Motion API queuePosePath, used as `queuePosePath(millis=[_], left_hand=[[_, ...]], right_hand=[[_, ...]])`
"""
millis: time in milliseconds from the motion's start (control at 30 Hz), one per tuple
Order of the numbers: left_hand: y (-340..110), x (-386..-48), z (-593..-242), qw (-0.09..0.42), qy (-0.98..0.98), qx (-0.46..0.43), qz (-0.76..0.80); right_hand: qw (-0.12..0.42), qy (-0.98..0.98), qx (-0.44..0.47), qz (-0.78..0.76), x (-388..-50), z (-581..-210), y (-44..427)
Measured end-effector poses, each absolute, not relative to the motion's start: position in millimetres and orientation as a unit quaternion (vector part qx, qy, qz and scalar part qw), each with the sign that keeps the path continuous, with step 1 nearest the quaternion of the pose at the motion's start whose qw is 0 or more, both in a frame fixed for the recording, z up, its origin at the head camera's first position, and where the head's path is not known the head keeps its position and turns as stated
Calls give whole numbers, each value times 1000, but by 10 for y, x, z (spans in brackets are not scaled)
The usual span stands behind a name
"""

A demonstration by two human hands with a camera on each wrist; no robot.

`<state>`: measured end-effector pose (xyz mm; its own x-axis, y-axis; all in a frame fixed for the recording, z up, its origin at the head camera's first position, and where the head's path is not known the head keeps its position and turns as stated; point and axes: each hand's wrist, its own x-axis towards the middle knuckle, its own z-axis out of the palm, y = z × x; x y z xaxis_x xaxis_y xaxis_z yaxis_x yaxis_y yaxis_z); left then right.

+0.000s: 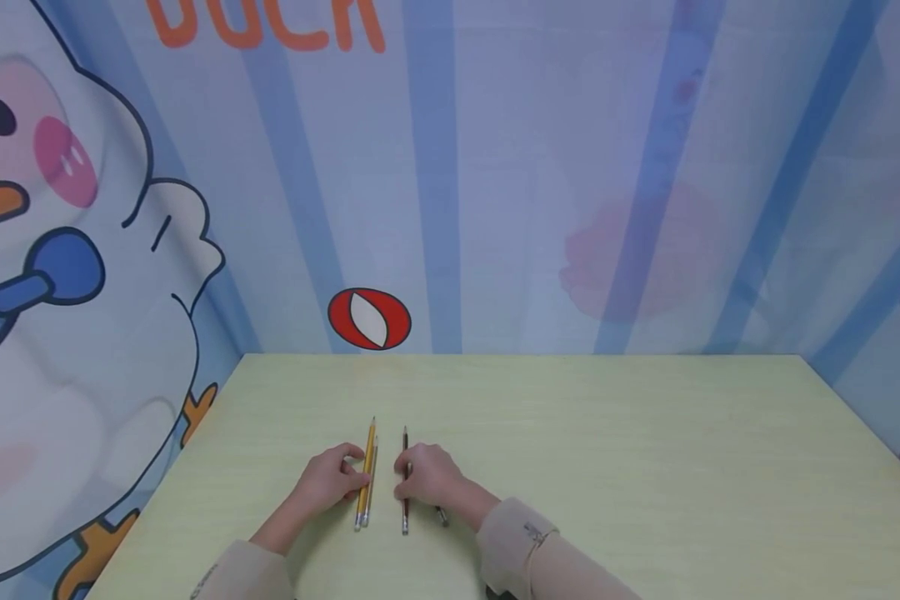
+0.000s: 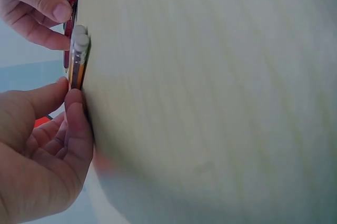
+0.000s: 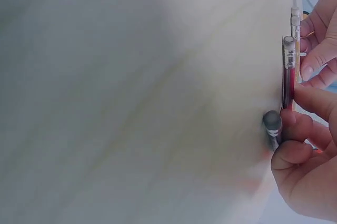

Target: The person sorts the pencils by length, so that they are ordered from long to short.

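Plainly, four pencils lie on the tabletop (image 1: 645, 450), eraser ends toward the person. The yellow pencils (image 1: 368, 454), a pair with silvery ferrules and pale erasers, lie close together at a slight slant; the left hand (image 1: 333, 477) has thumb and fingers pinched on them. Just right of these, the dark red pencil (image 1: 405, 446), black-striped with a whitish eraser, points almost straight away from the person, pinched by the thumb and fingers of the right hand (image 1: 433, 475). Beneath that hand shows the dark-ended pencil (image 1: 442, 517), its body mostly hidden. A narrow strip of wood separates the two groups. The tabletop's left edge is nearer them than its right, with a broad stretch rightward; its far edge meets the striped backdrop (image 1: 510, 167), well beyond the pencil tips.
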<state>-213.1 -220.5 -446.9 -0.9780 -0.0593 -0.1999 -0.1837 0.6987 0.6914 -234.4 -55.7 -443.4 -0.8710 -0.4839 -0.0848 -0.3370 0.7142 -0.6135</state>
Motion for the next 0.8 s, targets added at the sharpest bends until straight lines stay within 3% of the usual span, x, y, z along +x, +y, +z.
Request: queuePosePath(millis=[800], left_hand=[[-2147,-2141,-4450,66,944,-57,317]], right_hand=[[130,931,-255,-227,-2263,-4381,-586]])
